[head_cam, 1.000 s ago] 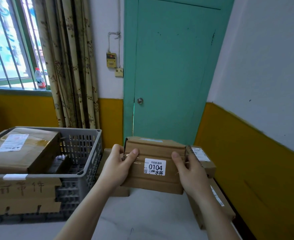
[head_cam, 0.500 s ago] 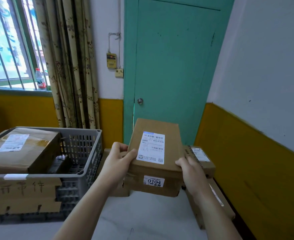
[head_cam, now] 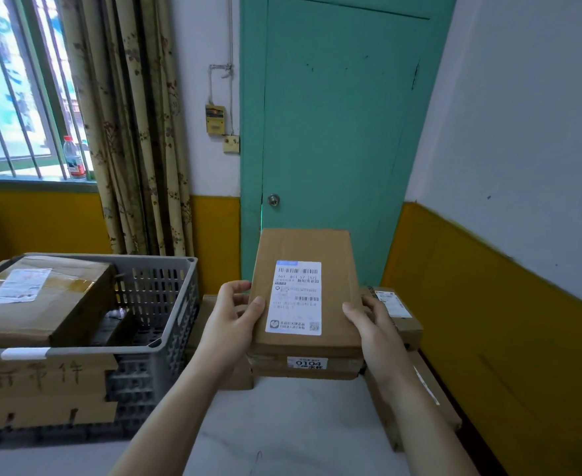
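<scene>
A brown cardboard parcel (head_cam: 337, 269) is held up in front of me, above the white table. Its broad face with a white shipping label (head_cam: 296, 297) points toward me, and a small "0104" sticker (head_cam: 307, 363) shows on its lower edge. My left hand (head_cam: 231, 321) grips the parcel's left side, thumb on the front face. My right hand (head_cam: 375, 333) grips its right side, thumb on the front near the lower corner.
A grey slotted crate (head_cam: 166, 304) at the left holds a large cardboard box (head_cam: 42, 300). More parcels (head_cam: 396, 314) lie by the yellow and white wall at the right. The white table (head_cam: 282, 427) runs below my arms. A green door (head_cam: 334, 132) is behind.
The parcel has been tipped up, from showing its narrow "0104" side to showing its broad labelled face. Both hands kept hold of its sides.
</scene>
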A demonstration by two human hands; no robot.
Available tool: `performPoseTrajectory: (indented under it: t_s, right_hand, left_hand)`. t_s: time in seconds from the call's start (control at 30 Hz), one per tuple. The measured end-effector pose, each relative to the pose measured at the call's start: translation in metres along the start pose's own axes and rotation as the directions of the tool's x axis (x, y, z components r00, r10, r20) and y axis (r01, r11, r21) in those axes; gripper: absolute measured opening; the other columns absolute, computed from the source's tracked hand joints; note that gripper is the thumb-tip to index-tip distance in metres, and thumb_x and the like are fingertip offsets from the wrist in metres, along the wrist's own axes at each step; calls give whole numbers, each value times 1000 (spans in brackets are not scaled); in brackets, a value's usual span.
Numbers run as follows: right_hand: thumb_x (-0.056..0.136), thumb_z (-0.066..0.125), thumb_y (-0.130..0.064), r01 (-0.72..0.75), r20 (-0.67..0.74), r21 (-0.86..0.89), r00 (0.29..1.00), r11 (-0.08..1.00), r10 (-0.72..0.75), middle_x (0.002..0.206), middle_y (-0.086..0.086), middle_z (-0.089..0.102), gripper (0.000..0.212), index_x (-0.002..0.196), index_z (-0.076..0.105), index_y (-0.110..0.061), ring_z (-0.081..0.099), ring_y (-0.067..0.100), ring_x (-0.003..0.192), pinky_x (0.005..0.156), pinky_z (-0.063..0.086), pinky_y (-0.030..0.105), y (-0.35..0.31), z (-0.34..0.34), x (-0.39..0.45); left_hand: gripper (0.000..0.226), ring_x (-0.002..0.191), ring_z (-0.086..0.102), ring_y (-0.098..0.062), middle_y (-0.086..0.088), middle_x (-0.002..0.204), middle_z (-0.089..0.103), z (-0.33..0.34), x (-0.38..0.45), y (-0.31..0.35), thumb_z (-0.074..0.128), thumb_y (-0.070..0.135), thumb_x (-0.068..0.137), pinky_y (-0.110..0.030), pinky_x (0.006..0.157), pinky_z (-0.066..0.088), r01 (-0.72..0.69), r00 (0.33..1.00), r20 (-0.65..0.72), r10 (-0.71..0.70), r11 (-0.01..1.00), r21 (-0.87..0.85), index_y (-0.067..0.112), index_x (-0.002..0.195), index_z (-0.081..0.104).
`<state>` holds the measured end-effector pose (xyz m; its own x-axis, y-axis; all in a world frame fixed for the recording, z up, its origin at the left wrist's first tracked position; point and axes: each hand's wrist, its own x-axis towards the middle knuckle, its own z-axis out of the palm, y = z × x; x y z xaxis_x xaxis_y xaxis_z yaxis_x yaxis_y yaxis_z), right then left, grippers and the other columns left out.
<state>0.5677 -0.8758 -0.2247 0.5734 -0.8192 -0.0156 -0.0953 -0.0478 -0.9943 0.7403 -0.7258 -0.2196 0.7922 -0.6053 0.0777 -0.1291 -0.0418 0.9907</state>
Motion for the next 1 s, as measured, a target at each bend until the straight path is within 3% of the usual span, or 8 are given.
performPoseTrajectory:
  t_s: [0.1, 0.27, 0.5, 0.63, 0.73, 0.8, 0.9, 1.0]
  right_hand:
    - [77, 61, -72, -25, 28, 103, 999, 994, 23, 101, -16, 78, 51, 118, 62, -43, 76, 8, 94, 77, 60, 32, 3, -1, 1]
    - [80, 53, -88, -13, 118, 99, 993, 995, 1, 128, -12, 72, 72, 137, 61, -43, 69, 13, 119, 105, 52, 46, 6, -1, 2]
    - [64, 54, -100, 110, -5, -102, 994, 989, -111, 131, -33, 59, 86, 139, 39, -63, 58, 5, 123, 111, 46, 46, 0, 4, -1]
    - [61, 57, -100, 142, -24, -116, 989, 983, -146, 136, -30, 55, 92, 142, 40, -58, 55, 9, 129, 111, 47, 45, -3, 6, -3]
    - [58, 60, -99, 136, -96, -144, 984, 980, -150, 139, -21, 51, 109, 150, 40, -45, 52, 9, 127, 108, 48, 40, -5, 5, -4]
    - [60, 63, -94, 143, -127, -138, 979, 980, -160, 131, -21, 53, 96, 142, 46, -47, 56, 5, 115, 97, 54, 35, -7, 2, -3]
    - [67, 67, -79, 149, -114, -32, 982, 988, -152, 122, -22, 64, 61, 122, 55, -54, 64, 10, 113, 92, 61, 40, -8, -1, 0]
    - [78, 67, -65, 121, -63, 83, 991, 989, -116, 122, -29, 60, 45, 118, 46, -66, 64, 9, 115, 81, 62, 29, -13, 6, -1]
  left_hand:
    - [32, 95, 74, -16, 2, 119, 63, 1, 0, -2, 56, 28, 105, -22, 58, 59, 15, 1000, 11, -14, 997, -70, 35, 135, 46]
    - [35, 102, 72, -20, 0, 123, 63, 1, 1, -2, 53, 26, 107, -30, 66, 62, 31, 999, 35, -28, 994, -103, 45, 135, 46]
    - [38, 78, 59, -4, -12, 128, 60, 5, 4, 0, 47, 30, 108, -15, 54, 41, -108, 988, 146, 58, 925, 364, 42, 144, 45]
    - [78, 133, 46, -24, -3, 152, 36, 13, -1, 7, 46, 78, 88, -39, 105, 46, -89, 983, 185, 7, 896, 436, 35, 152, 34]
    - [115, 139, 42, -28, -4, 158, 30, 12, -3, 15, 34, 95, 64, -44, 112, 42, 1, 969, 219, -114, 889, 458, 29, 158, 24]
    - [123, 138, 47, -27, -4, 162, 31, 5, -5, 16, 32, 100, 60, -41, 111, 45, 81, 949, 253, -190, 919, 385, 31, 161, 21]
    - [101, 126, 40, -5, 5, 159, 33, 3, -12, 19, 34, 95, 66, -16, 87, 42, 139, 919, 318, -233, 947, 291, 47, 155, 33]
    - [23, 109, 37, -1, 14, 127, 30, 14, -19, 25, 39, 81, 86, -27, 92, 32, 218, 904, 347, -249, 968, 127, 68, 97, 56]
